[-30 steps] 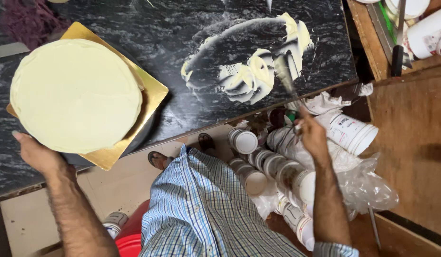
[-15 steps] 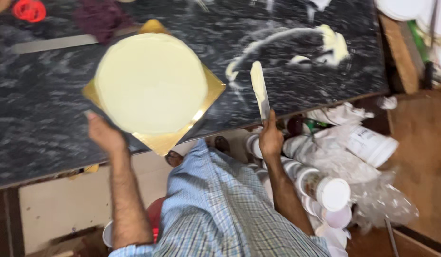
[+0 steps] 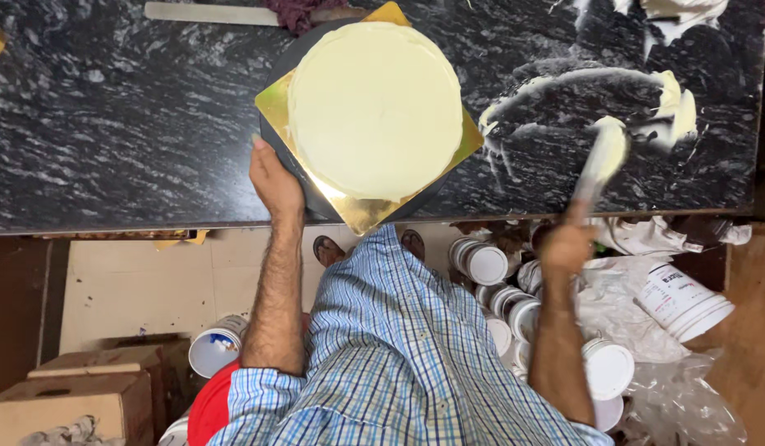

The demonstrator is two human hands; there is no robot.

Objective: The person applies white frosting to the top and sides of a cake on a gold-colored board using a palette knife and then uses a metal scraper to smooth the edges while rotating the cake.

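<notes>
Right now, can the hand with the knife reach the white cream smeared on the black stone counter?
Probably yes: the right hand already holds the cream-coated palette knife over the white cream smear, with nothing between.

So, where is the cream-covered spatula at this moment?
In the head view, the spatula is in the right hand, over the right part of the dark marble counter, beside the cream smears and right of the cake.
</notes>
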